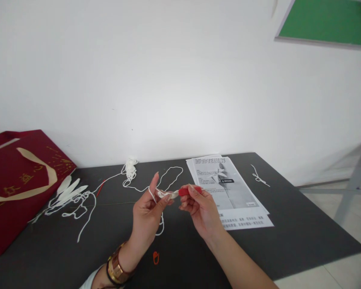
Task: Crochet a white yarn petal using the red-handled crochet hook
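Near the middle of the frame, the left hand (147, 214) pinches a small white worked piece (172, 195) between its thumb and fingers, closed on it, while the index finger stands raised with a strand of smooth, cord-like white yarn (177, 167) running over it. The piece is narrow and pale; its stitches are too small to make out. The right hand (202, 204), just beside it, has its fingers curled shut around the rounded red handle (185, 192) of a thin tool whose slender shaft points left and meets the piece. Its tip cannot be made out.

The yarn loops loosely over the matte black tabletop (180, 257) and leads to a crumpled, fluffy white bundle (130, 167) at centre left, close to the smooth white wall (180, 80). Further left lie several flat, pointed, leaf-shaped white pieces (70, 188) with tangled tails of yarn, and a slim red stick (100, 188) near them. A deep red bag (24, 160) with gold lettering and a flat cream ribbon fills the left edge.

Right of centre, overlapping glossy-looking printed sheets (237, 184) show a grey flower picture and text, partly behind the right hand. A short knotted white string (258, 178) lies towards the right, and an orange looped plastic-looking clip (156, 258) at lower centre. A metal-toned bracelet (116, 268) circles the left wrist.
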{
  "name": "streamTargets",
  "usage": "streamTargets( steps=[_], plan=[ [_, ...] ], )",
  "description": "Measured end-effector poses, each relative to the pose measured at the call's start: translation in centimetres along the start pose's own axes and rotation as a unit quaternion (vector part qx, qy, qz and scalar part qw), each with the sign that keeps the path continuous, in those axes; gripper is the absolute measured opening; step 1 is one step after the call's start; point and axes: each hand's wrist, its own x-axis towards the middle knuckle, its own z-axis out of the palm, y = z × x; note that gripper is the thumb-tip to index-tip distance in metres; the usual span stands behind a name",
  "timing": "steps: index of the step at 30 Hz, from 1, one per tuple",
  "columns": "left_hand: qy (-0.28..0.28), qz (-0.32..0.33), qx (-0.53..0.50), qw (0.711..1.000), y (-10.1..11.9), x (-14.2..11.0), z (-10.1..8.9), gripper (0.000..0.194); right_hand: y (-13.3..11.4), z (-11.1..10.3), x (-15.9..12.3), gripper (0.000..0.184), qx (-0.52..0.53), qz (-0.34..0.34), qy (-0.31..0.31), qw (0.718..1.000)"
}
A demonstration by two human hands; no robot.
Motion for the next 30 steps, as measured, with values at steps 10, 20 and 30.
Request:
streamTargets(
  steps=[10, 20, 30],
  plan=[
    [0.041, 0.005, -0.015, 0.999, 0.2, 0.0, 0.3, 0.071, 0.5, 0.0, 0.0, 0.027, 0.033, 0.028, 0.006, 0.999],
    [0.083, 0.069, 0.035, 0.994, 0.0, -0.1, 0.8, 0.075, 0.7, 0.3, -0.2, 0.027, 0.026, 0.013, 0.003, 1.0],
    [0.091, 0.066, 0.045, 0.993, -0.6, 0.0, 0.1, 0.074, 0.9, 0.3, -0.2, 0.027, 0.017, 0.029, 0.005, 0.999]
  ],
)
